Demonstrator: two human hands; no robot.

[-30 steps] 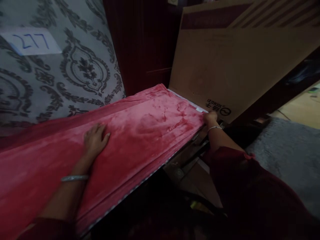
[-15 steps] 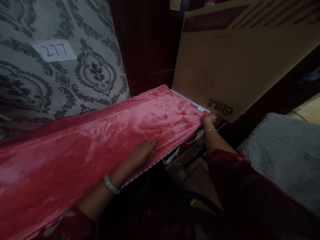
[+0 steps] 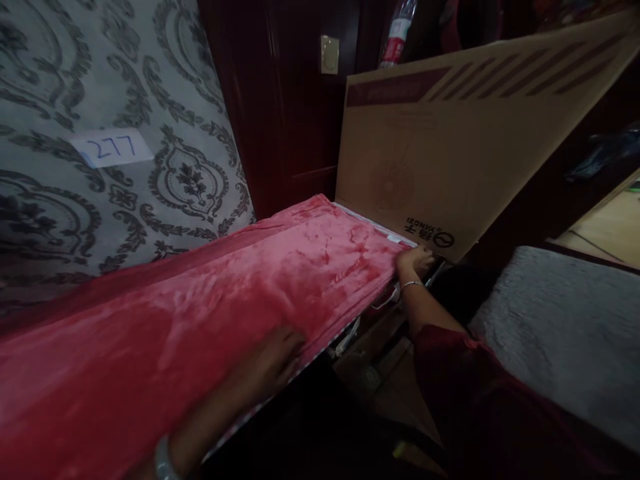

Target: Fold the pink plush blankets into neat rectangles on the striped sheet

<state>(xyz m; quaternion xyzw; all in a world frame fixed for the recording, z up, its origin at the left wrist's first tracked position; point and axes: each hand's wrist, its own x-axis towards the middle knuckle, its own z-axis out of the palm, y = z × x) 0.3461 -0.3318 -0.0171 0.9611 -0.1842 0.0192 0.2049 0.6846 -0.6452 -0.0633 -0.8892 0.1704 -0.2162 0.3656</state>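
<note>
Compared with a second ago, the left hand [image 3: 273,357] has slid from the middle of the red blanket [image 3: 200,313] down to its near edge, and now it lies flat there, fingers together and blurred. The view has also tipped up a bit, so a bottle [image 3: 397,33] shows above the cardboard box [image 3: 450,147] where it didn't before. The right hand [image 3: 415,259] hasn't budged: it's still at the blanket's far right corner, fingers closed over the edge, though I can't tell how tight the grip is.

The blanket is folded into a long strip. Its long axis runs from the lower left of the view up to the right, with the far end pointing at the bottom of the leaning box. It lies along some raised surface in front of the patterned wall [image 3: 125,100]; what's underneath is hidden.

Looks-wise it's a plush, velvety red-pink fabric with shiny patches and rub marks in the pile, a few lengthwise folds, and a pale trim along the near edge. A paper label reading 277 [image 3: 111,147] sticks to the wall behind, and a grey rug [image 3: 565,333] lies off to the right.
</note>
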